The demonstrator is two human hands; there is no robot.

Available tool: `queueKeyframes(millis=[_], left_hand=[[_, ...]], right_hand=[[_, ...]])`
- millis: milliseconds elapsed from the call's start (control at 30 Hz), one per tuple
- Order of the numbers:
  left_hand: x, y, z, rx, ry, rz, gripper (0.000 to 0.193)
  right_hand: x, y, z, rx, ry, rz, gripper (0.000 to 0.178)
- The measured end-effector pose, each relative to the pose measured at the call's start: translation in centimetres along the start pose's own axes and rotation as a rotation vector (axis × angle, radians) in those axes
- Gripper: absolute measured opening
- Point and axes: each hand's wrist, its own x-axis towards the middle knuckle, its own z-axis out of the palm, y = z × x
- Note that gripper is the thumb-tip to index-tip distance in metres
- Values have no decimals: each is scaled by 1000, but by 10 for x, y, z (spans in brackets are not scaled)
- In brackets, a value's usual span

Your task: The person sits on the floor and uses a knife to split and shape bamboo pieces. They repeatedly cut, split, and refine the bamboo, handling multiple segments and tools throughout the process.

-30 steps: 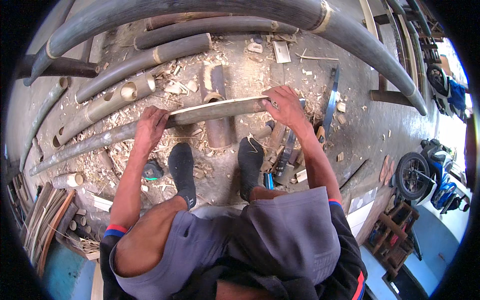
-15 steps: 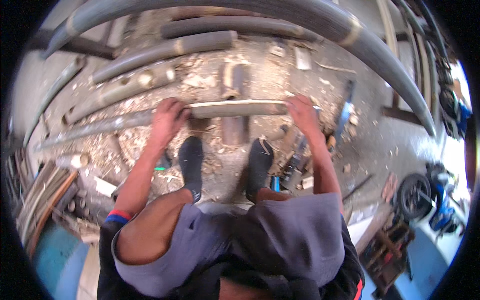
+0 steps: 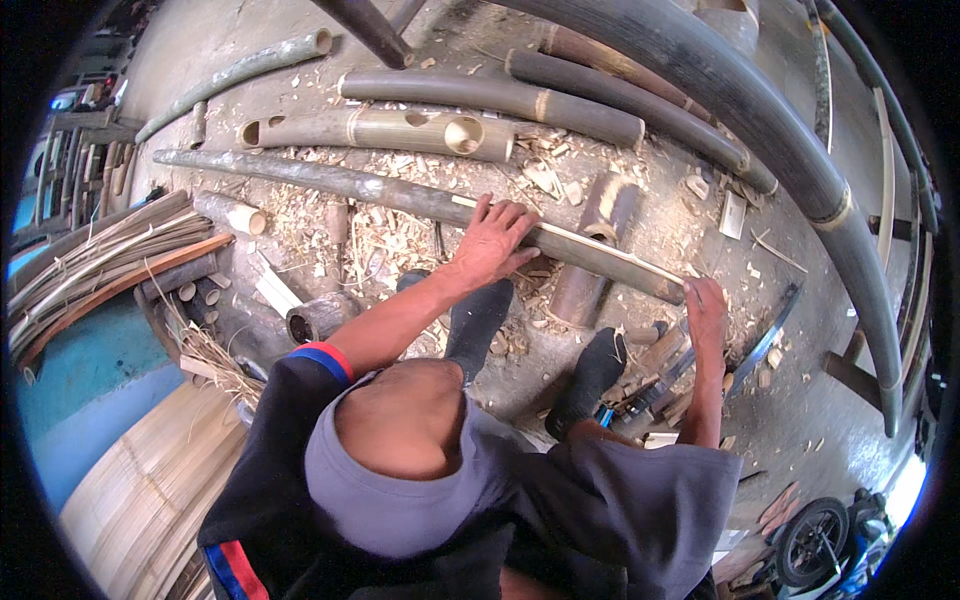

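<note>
Bamboo pole point(image 3: 420, 201), one: left hand point(image 3: 497, 240) curled over it, twelve o'clock; right hand point(image 3: 706, 303) pinching its end, three o'clock. Best steadied above bamboo block point(image 3: 580, 294), two o'clock.

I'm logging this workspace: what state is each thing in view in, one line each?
Long bamboo pole: held, cut pale along one part.
Left hand: gripping the pole, fingers over it.
Right hand: gripping the pole's right end.
Short bamboo piece: cut into, lying beneath the pole.
Holed bamboo tube: lying on the floor, openings cut.
Wood chips: scattered.
Bamboo strips: piled together.
Long blade: lying down, untouched.
</note>
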Motion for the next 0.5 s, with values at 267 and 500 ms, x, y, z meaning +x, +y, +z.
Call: queueKeyframes(millis=[267,500], left_hand=[[6,10,-7,36,45,-9,69],[19,28,-11,-16,67,41,77]], right_hand=[[-18,11,3,-100,116,4,19],[-116,42,-26,-160,523,453,29]])
